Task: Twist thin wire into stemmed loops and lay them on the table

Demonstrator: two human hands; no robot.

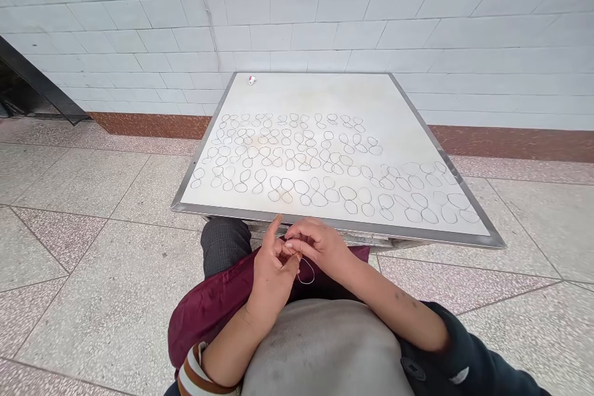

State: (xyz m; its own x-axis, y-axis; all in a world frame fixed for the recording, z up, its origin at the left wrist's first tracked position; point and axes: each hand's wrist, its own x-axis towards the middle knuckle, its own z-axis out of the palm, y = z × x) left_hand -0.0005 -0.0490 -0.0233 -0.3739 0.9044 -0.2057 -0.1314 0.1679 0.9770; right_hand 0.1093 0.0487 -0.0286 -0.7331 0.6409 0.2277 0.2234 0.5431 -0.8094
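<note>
Your left hand (271,272) pinches the thin loop (305,283); steady it lightly, without kinking it. Your right hand (325,250) works close by; whether its grip pinches, I cannot tell.

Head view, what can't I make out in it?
Head view, behind the fingers of the left hand and right hand: the top of the thin loop.
Head view, too small: what the red-and-white item is.
Head view, cut off by the left edge: the dark area.
</note>
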